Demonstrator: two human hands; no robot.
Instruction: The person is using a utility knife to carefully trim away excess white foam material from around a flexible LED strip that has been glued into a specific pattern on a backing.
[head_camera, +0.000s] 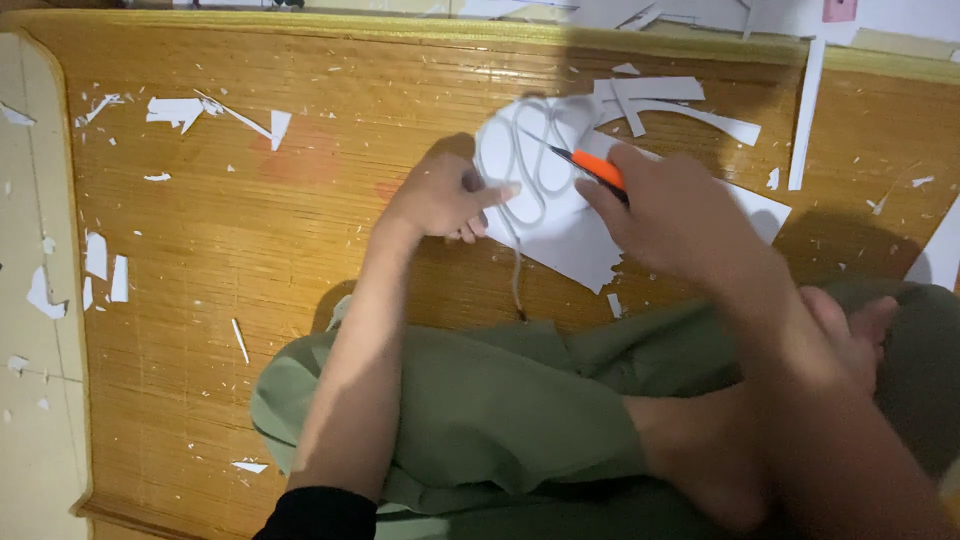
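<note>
Gripping an orange craft knife (590, 167) in the right hand (665, 215), blade tip on white paper (560, 215) at upper centre of frame, left hand (440, 200) pressing the paper flat, fingers extended, on bamboo mat (250, 260), paper scraps (190, 112) at upper left.

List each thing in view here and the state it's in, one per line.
White paper sheet: flat on the mat, partly cut, edges jagged.
Orange craft knife: blade out, tip on the sheet.
Right hand: closed round the knife.
Left hand: pressing the sheet down, holding nothing.
Paper scraps: loose, scattered.
Woven mat: laid flat.
</note>
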